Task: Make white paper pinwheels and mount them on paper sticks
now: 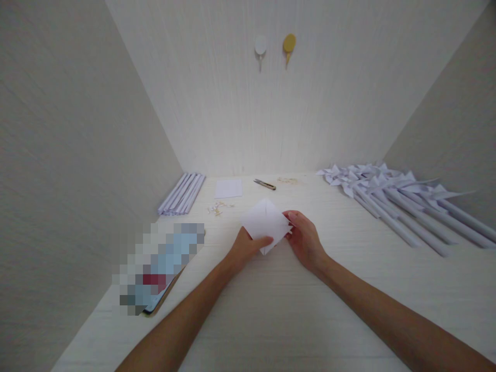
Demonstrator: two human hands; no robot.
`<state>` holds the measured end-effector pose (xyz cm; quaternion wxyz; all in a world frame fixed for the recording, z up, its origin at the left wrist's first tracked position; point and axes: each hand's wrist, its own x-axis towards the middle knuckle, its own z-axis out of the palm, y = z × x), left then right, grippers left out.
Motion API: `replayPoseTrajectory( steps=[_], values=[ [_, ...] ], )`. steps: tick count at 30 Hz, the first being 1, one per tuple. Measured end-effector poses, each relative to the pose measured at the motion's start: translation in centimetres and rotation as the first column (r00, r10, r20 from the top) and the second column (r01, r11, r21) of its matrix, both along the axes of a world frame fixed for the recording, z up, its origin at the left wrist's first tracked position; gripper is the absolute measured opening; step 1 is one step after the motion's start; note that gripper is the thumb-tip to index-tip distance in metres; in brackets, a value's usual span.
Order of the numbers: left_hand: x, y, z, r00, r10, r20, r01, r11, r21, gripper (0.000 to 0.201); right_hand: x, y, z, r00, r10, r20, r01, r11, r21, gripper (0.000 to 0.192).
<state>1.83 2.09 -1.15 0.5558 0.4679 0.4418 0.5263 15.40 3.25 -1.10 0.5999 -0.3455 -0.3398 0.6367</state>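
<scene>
A white square of paper [264, 219] with fold creases is held just above the pale table [279, 310], turned like a diamond. My left hand [246, 249] pinches its lower left edge with the thumb on top. My right hand [304, 238] grips its right corner. Both forearms reach in from the bottom of the view.
A bundle of rolled white paper sticks [182, 193] lies at the back left. Several finished paper pinwheels on sticks [395, 199] lie at the right. A small white sheet [228, 188], snips [265, 184] and scattered small pins [217, 208] lie at the back. A blurred flat item [158, 268] lies left.
</scene>
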Motion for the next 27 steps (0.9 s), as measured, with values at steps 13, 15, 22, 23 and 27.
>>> replayPoseTrajectory(
  steps=[13,15,22,23,27],
  values=[
    [0.3,0.5,0.4,0.888,0.177,0.425,-0.154,0.984,-0.089,0.015,-0.1,0.0,-0.5,0.969,0.122,0.213,-0.141,0.987,0.073,0.010],
    [0.7,0.1,0.3,0.892,0.165,0.422,-0.131,0.986,-0.108,0.016,-0.2,-0.2,-0.5,0.956,0.136,0.261,-0.169,0.980,0.106,0.010],
    [1.3,-0.2,-0.4,0.928,0.233,0.290,-0.223,0.972,-0.070,0.025,-0.7,-0.7,-0.3,0.887,0.142,0.440,-0.245,0.951,0.187,0.010],
    [1.3,-0.2,-0.4,0.922,0.248,0.296,-0.238,0.969,-0.071,0.027,-0.7,-0.7,-0.4,0.872,0.134,0.471,-0.250,0.949,0.194,0.012],
    [1.3,-0.2,-0.2,0.898,0.282,0.338,-0.265,0.959,-0.098,0.025,-0.8,-0.8,-0.7,0.815,0.078,0.574,-0.259,0.936,0.239,0.016]
  ],
)
